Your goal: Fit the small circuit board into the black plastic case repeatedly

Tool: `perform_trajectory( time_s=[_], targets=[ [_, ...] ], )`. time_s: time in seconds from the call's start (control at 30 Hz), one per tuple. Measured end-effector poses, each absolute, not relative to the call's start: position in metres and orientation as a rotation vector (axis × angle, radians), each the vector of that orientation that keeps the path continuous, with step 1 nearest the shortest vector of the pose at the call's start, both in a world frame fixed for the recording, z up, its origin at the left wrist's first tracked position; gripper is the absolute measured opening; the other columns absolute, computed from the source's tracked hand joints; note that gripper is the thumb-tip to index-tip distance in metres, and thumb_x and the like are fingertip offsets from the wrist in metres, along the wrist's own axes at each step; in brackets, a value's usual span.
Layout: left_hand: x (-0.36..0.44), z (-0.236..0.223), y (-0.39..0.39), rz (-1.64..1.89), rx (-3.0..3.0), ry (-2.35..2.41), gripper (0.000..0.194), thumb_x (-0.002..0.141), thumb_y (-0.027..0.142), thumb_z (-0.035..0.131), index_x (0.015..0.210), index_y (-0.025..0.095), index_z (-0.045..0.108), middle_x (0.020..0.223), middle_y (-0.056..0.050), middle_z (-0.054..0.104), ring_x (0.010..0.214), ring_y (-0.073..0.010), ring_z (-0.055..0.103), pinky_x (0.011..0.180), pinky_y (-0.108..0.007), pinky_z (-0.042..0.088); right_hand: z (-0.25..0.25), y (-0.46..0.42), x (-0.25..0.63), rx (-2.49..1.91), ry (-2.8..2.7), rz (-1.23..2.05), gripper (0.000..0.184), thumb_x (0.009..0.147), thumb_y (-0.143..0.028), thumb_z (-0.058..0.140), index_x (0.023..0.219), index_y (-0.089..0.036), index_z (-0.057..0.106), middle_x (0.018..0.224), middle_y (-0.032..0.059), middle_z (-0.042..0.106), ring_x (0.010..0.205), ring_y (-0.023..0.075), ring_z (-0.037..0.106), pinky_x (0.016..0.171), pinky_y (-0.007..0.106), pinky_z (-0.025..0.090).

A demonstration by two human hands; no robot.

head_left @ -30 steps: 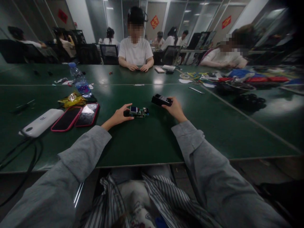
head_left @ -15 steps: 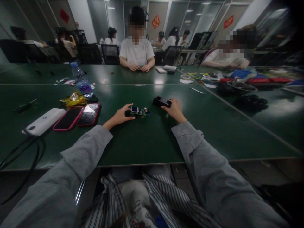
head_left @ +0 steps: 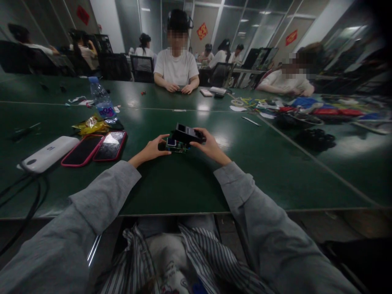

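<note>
My left hand (head_left: 152,149) pinches the left end of a small green circuit board (head_left: 174,144) with a little blue screen, resting on the dark green table (head_left: 183,183). My right hand (head_left: 208,147) grips a black plastic housing (head_left: 187,134) and holds it tilted just above the board, partly covering its right end. Both my sleeves are grey.
At the left lie two pink-cased phones (head_left: 96,148), a white power bank (head_left: 46,154) with black cables, a yellow wrapper (head_left: 90,125) and a water bottle (head_left: 102,102). Across the table sit a person in white (head_left: 176,67) and another person (head_left: 286,79). Black parts (head_left: 314,139) and coloured clutter lie at the right.
My right hand lifted the black housing from the table on the right and carried it left, over the circuit board. My left hand stayed on the board.
</note>
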State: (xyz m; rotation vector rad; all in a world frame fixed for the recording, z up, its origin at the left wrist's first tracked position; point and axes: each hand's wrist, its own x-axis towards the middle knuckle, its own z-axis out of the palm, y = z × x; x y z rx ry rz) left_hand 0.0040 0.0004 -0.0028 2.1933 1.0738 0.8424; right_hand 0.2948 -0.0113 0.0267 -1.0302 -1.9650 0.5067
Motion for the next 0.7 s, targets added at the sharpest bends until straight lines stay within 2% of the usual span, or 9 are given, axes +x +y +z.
perform_trajectory(
  time_s=[0.23, 0.43, 0.6, 0.7],
  targets=[
    [0.002, -0.009, 0.005, 0.863, 2.204, 1.087, 0.081, 0.072, 0.038, 0.076, 0.141, 0.025, 0.037, 0.120, -0.012, 0.064, 0.114, -0.0298, 0.061, 0.098, -0.052, 0.045, 0.025, -0.024, 0.282, -0.952, -2.094, 0.512, 0.053, 0.081, -0.040, 0.069, 0.127, -0.023, 0.050, 0.121, 0.0099, 0.061, 0.109, 0.0271, 0.060, 0.092, 0.044, 0.050],
    [0.006, -0.003, 0.000, 0.875, 2.208, 1.083, 0.078, 0.071, 0.041, 0.077, 0.138, 0.021, 0.042, 0.130, -0.015, 0.058, 0.117, -0.0298, 0.059, 0.100, -0.051, 0.044, 0.018, -0.021, 0.276, -0.958, -2.142, 0.497, 0.053, 0.079, -0.035, 0.070, 0.127, -0.025, 0.049, 0.122, 0.0101, 0.061, 0.110, 0.0286, 0.060, 0.092, 0.047, 0.049],
    [0.008, 0.004, -0.005, 0.801, 2.218, 1.169, 0.086, 0.071, 0.046, 0.077, 0.143, 0.020, 0.038, 0.135, -0.017, 0.054, 0.121, -0.0332, 0.055, 0.102, -0.055, 0.041, 0.012, -0.018, 0.276, -0.974, -2.199, 0.490, 0.053, 0.078, -0.033, 0.072, 0.125, -0.023, 0.050, 0.119, 0.0096, 0.062, 0.110, 0.0272, 0.061, 0.095, 0.045, 0.048],
    [0.008, 0.005, -0.006, 0.825, 2.217, 1.160, 0.091, 0.069, 0.047, 0.078, 0.145, 0.021, 0.036, 0.139, -0.017, 0.051, 0.122, -0.0329, 0.054, 0.102, -0.052, 0.042, 0.010, -0.017, 0.277, -0.973, -2.203, 0.493, 0.053, 0.079, -0.034, 0.071, 0.125, -0.023, 0.049, 0.120, 0.0096, 0.061, 0.111, 0.0265, 0.060, 0.096, 0.045, 0.048]
  ],
)
